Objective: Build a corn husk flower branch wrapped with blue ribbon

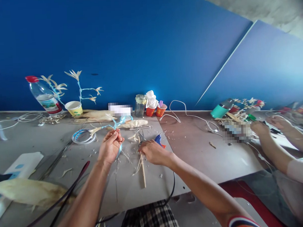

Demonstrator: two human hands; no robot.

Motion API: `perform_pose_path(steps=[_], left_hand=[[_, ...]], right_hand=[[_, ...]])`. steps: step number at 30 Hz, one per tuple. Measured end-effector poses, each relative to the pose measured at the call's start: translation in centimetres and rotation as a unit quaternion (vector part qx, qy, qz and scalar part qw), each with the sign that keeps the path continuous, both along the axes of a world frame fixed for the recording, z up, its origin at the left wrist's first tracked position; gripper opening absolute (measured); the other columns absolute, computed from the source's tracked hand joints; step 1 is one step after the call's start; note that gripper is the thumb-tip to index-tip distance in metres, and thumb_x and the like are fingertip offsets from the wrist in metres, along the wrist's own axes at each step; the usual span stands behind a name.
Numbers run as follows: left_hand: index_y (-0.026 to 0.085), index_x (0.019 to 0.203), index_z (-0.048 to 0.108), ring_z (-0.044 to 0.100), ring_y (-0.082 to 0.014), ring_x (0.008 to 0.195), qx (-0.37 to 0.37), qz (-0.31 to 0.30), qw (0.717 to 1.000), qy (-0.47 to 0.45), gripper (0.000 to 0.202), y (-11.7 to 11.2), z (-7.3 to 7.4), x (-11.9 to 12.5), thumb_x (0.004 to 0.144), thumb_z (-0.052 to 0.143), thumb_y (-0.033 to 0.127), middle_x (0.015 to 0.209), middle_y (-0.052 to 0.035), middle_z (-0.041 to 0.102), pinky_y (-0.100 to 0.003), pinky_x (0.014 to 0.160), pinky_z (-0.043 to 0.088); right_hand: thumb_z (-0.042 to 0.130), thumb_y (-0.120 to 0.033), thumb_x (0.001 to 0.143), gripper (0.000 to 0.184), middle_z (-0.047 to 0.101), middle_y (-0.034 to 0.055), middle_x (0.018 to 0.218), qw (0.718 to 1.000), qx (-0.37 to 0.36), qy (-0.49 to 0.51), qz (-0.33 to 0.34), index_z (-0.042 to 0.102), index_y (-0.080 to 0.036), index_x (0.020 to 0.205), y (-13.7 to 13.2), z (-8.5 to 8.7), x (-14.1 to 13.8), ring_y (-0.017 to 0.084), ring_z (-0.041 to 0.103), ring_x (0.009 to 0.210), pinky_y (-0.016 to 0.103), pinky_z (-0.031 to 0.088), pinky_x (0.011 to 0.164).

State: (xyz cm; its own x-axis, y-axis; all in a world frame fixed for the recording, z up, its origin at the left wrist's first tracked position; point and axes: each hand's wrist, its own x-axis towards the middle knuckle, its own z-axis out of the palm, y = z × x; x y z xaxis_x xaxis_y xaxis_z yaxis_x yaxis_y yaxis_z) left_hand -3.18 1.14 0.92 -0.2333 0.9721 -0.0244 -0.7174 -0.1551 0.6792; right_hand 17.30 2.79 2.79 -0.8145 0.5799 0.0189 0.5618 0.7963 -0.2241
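Checked cloth point(149, 220) at the frame's bottom edge lies closest, on the person's lap, with both forearms reaching from it toward twelve o'clock over the grey table point(193, 148). From the head view, the left hand point(110, 147) is curled nearly closed, fingertips pinched on a blue ribbon point(118, 123) that runs up toward one o'clock to a pale husk stem point(127, 125) lying roughly nine-to-three across the table. The right hand point(154, 153) rests palm down at three o'clock from the left one, fingers half bent over a thin wooden stick point(143, 170); whether it grips the stick I cannot tell. That stick's long axis runs twelve-to-six, its far end under the right hand. A blue glue gun point(158, 139) sits just beyond the right knuckles, at twelve o'clock, so the right hand is nearer to it. A ribbon roll point(83, 136) lies at ten o'clock from the left hand. At three o'clock, another person's arms point(281, 148) work apart.
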Motion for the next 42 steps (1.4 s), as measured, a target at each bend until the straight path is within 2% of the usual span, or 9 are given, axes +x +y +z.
perform_pose_path(steps=[2, 4, 9, 13, 19, 28, 33, 39, 42], left_hand=[[0.018, 0.077, 0.066, 0.05, -0.0078, 0.058, 0.003, 0.0, 1.0, 0.004, 0.011, 0.0, 0.0, 0.0, 0.069, 0.073, 0.019, 0.063, 0.0023, 0.055, -0.025, 0.066, 0.048], [0.018, 0.078, 0.067, 0.05, -0.0078, 0.057, 0.007, -0.004, 1.0, 0.01, 0.009, -0.1, 0.0, 0.0, 0.07, 0.072, 0.019, 0.062, 0.0022, 0.055, -0.025, 0.065, 0.048], [0.017, 0.077, 0.068, 0.05, -0.0077, 0.057, 0.009, -0.006, 1.0, 0.016, 0.008, -0.1, -0.1, 0.0, 0.071, 0.071, 0.019, 0.061, 0.0019, 0.056, -0.024, 0.064, 0.047], [0.017, 0.078, 0.069, 0.05, -0.0078, 0.056, 0.008, -0.006, 1.0, 0.02, 0.007, 0.0, -0.4, 0.1, 0.071, 0.071, 0.018, 0.06, 0.0021, 0.057, -0.024, 0.064, 0.047], [0.017, 0.079, 0.069, 0.051, -0.0079, 0.057, 0.012, 0.009, 0.999, 0.041, 0.01, -0.1, -0.5, 0.2, 0.07, 0.072, 0.019, 0.061, 0.0019, 0.058, -0.024, 0.064, 0.046], [0.018, 0.078, 0.066, 0.05, -0.0065, 0.052, 0.0, 0.111, 0.994, 0.022, 0.013, 0.1, 0.1, -0.3, 0.068, 0.073, 0.019, 0.057, 0.0043, 0.055, -0.022, 0.06, 0.046], [0.019, 0.073, 0.063, 0.048, -0.0049, 0.049, -0.017, 0.186, 0.982, 0.0, 0.014, 0.4, 0.3, -1.3, 0.065, 0.074, 0.016, 0.059, 0.0055, 0.057, -0.022, 0.059, 0.046], [0.02, 0.072, 0.063, 0.047, -0.0044, 0.047, -0.039, 0.222, 0.974, -0.009, 0.014, 0.5, 0.5, -2.1, 0.065, 0.073, 0.015, 0.056, 0.0065, 0.055, -0.021, 0.056, 0.044], [0.02, 0.074, 0.062, 0.047, -0.0044, 0.047, -0.047, 0.235, 0.971, -0.005, 0.014, 0.5, 0.4, -2.3, 0.064, 0.073, 0.016, 0.056, 0.0069, 0.054, -0.021, 0.056, 0.044]], right_hand=[[0.051, -0.013, 0.084, 0.021, 0.063, 0.0108, 0.1, 0.999, 0.021, 0.037, -0.032, 0.065, -0.016, 0.099, 0.3, -0.1, -0.5, 0.021, 0.058, 0.092, 0.032, 0.042, 0.079], [0.051, -0.008, 0.081, 0.027, 0.062, 0.0103, 0.104, 0.995, 0.019, 0.083, -0.056, 0.064, -0.016, 0.104, 0.6, 0.0, -1.1, 0.02, 0.058, 0.095, 0.031, 0.042, 0.082], [0.049, -0.002, 0.078, 0.023, 0.066, 0.0059, 0.088, 0.988, -0.02, 0.129, -0.079, 0.067, -0.016, 0.08, 0.7, 0.8, -2.8, 0.017, 0.06, 0.087, 0.028, 0.043, 0.079], [0.051, -0.002, 0.075, 0.023, 0.068, 0.0046, 0.087, 0.985, -0.046, 0.156, -0.06, 0.068, -0.016, 0.08, 0.4, 0.9, -4.0, 0.016, 0.062, 0.087, 0.026, 0.044, 0.081], [0.05, -0.006, 0.074, 0.024, 0.071, 0.0047, 0.088, 0.987, -0.057, 0.14, -0.048, 0.07, -0.017, 0.079, 0.4, 0.7, -4.9, 0.017, 0.065, 0.086, 0.026, 0.044, 0.083], [0.049, -0.007, 0.071, 0.021, 0.07, 0.0045, 0.082, 0.985, -0.051, 0.158, -0.046, 0.067, -0.016, 0.076, 1.0, 0.8, -5.5, 0.016, 0.063, 0.078, 0.024, 0.043, 0.076], [0.049, -0.004, 0.068, 0.021, 0.069, 0.0037, 0.083, 0.984, -0.082, 0.156, -0.038, 0.065, -0.016, 0.075, 1.5, 1.3, -5.8, 0.015, 0.062, 0.077, 0.024, 0.042, 0.074], [0.047, -0.004, 0.067, 0.019, 0.064, 0.0031, 0.082, 0.984, -0.11, 0.139, -0.005, 0.061, -0.017, 0.072, 2.2, 0.9, -6.1, 0.015, 0.058, 0.075, 0.025, 0.041, 0.072], [0.049, -0.005, 0.065, 0.02, 0.061, 0.0024, 0.083, 0.983, -0.119, 0.14, 0.006, 0.06, -0.017, 0.077, 2.6, 0.5, -6.1, 0.014, 0.055, 0.072, 0.025, 0.04, 0.071]])
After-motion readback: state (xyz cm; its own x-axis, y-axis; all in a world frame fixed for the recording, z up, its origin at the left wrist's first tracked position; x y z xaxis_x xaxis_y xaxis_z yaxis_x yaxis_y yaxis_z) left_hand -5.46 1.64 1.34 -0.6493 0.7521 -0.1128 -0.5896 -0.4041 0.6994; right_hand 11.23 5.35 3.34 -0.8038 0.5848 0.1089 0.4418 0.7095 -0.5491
